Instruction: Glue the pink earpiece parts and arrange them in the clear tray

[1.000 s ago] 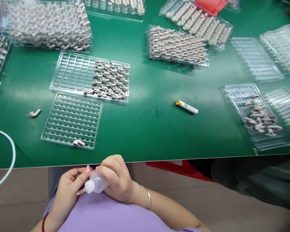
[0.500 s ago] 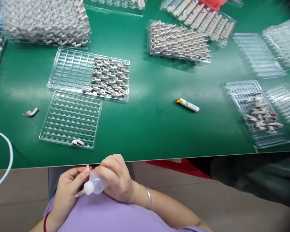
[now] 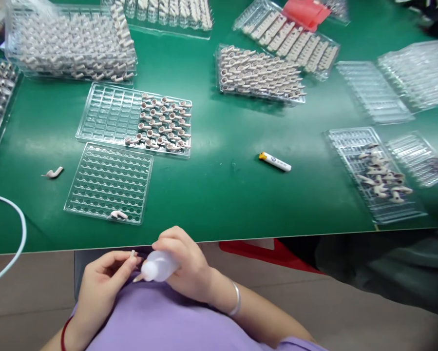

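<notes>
Far left, a white cable (image 3: 16, 217) loops over the green table (image 3: 222, 195), and one loose pale part (image 3: 53, 172) lies on the mat beside it.

Your left hand (image 3: 102, 285) sits below the table edge, over your lap. Thumb and forefinger pinch a small pale part (image 3: 133, 253); the other fingers are loosely curled.

Above it on the table, a clear grid tray (image 3: 109, 183) holds one pale part (image 3: 118, 214) at its near edge. Just behind lies a second clear tray (image 3: 105, 112), its right half filled with pipe-shaped pieces (image 3: 165, 122).

Your right hand (image 3: 187, 265) is closed around a small translucent squeeze bottle (image 3: 160, 266), lying sideways with its nozzle pointing left at your left fingers. Nozzle tip and pinched part are close; you can't tell from here if they touch. A silver bangle (image 3: 236, 300) sits on that wrist.

Mid-table right, a white tube with a yellow cap (image 3: 275, 162) lies alone. Behind it is a full tray of parts (image 3: 258, 73). Far right, a clear tray (image 3: 372, 175) carries a loose handful of pieces, with other clear trays (image 3: 416, 73) behind it.
</notes>
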A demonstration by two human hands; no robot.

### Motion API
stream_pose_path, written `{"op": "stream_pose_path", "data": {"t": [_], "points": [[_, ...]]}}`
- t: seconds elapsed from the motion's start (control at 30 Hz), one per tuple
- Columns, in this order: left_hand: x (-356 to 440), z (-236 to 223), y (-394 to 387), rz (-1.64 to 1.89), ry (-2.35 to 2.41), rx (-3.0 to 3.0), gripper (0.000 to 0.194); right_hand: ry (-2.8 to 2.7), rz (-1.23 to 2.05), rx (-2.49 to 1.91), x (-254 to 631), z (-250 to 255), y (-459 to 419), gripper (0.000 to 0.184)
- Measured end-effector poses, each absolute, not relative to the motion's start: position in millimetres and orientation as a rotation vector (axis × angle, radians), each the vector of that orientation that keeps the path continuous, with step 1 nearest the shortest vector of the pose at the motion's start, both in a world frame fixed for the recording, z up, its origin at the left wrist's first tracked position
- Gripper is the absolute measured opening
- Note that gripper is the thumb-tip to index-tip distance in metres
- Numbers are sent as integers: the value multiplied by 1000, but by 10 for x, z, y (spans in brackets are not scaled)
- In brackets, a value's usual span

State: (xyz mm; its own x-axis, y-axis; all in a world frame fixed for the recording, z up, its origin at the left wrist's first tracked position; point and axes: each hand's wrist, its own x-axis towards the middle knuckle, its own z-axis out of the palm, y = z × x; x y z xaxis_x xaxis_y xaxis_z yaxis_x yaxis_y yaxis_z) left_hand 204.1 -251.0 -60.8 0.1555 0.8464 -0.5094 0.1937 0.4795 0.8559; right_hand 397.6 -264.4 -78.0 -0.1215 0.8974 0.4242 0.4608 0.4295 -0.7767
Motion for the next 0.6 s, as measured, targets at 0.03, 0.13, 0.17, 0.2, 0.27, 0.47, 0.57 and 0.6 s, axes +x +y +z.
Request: {"op": "stream_pose_path", "data": {"t": [0.03, 0.13, 0.17, 0.2, 0.27, 0.47, 0.57, 0.6], "points": [[2010, -577, -2501, 638, 1369, 1177, 15, -1671, 680, -1171, 4031, -756, -2626, 32], [1950, -491, -2470, 775, 1290, 1629, 4, -1426, 884, -1189, 4200, -710, -2574, 38], [1945, -469, -2459, 812, 1245, 1726, 6, -1359, 921, -1205, 4251, -706, -2562, 37], [1946, -449, -2446, 840, 1205, 1796, 9, -1303, 942, -1222, 4298, -708, -2553, 37], [1963, -419, -2418, 870, 1151, 1879, 12, -1219, 950, -1257, 4374, -724, -2542, 37], [2070, -313, -2117, 911, 1111, 2043, 11, -1064, 1037, -1248, 4451, -786, -2526, 44], [2159, -224, -1646, 1014, 1086, 2248, 9, -1072, 1024, -1233, 4432, -799, -2506, 42], [2196, -195, -1440, 1049, 1087, 2321, 6, -1075, 1017, -1229, 4427, -804, -2500, 41]]}}
